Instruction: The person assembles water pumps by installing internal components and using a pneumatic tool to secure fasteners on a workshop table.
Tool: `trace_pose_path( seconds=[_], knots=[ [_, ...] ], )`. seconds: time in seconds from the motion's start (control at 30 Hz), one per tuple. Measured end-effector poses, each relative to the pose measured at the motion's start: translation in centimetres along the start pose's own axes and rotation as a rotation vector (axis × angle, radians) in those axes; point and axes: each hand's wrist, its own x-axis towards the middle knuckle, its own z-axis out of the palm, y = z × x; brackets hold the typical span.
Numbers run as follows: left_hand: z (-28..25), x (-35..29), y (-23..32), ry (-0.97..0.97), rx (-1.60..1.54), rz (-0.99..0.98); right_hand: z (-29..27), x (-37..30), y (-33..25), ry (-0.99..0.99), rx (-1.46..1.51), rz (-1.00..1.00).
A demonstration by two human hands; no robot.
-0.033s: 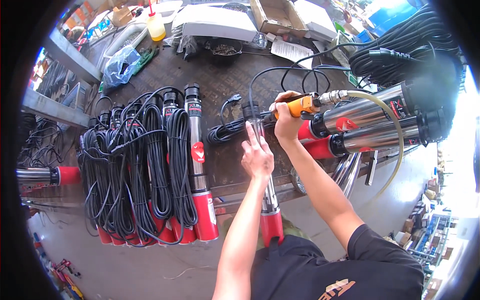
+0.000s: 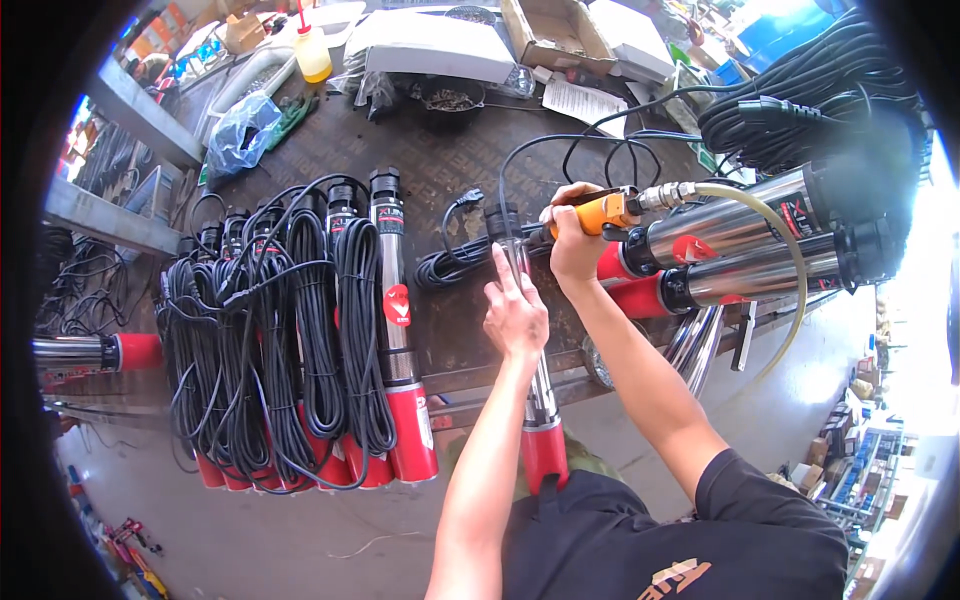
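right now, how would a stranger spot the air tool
Over the dark workbench, find the right hand, right of the steel pump under the left hand. It grips the air tool, which trails a pale hose. Its orange body sets it apart from the silver-and-red pumps nearby.

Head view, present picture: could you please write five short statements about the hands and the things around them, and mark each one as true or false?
1. The right hand grips an orange tool. True.
2. The left hand lies at the red end of the metal cylinder. False: it lies nearer the black end.
3. The red end of that cylinder points toward the person. True.
4. The bottle with yellow liquid stands to the right of the white box. False: it stands to the left of it.
5. A pale hose is connected to the orange tool through a metal fitting. True.
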Motion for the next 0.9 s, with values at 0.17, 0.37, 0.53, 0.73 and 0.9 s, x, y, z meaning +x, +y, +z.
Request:
trace_pose_path(
  seconds=[0.17, 0.37, 0.53, 0.73, 0.9],
  knots=[
    [0.4, 0.0, -0.4, 0.04, -0.008, 0.023, 0.2, -0.3, -0.1, 0.002, 0.036, 0.019],
    [0.6, 0.0, -0.3, 0.046, 0.012, 0.019, -0.1, -0.2, 0.1, -0.015, 0.015, 0.032],
    [0.5, 0.0, -0.2, 0.04, 0.025, 0.019, 0.1, 0.1, 0.4, -0.002, 0.052, -0.004],
    [0.5, 0.0, 0.0, 0.036, 0.012, 0.01, 0.1, 0.3, 0.5, -0.004, 0.075, -0.015],
    [1.0, 0.0, -0.4, 0.094, 0.057, 0.063, 0.3, 0.2, 0.5, -0.033, 0.064, -0.025]
  ],
)
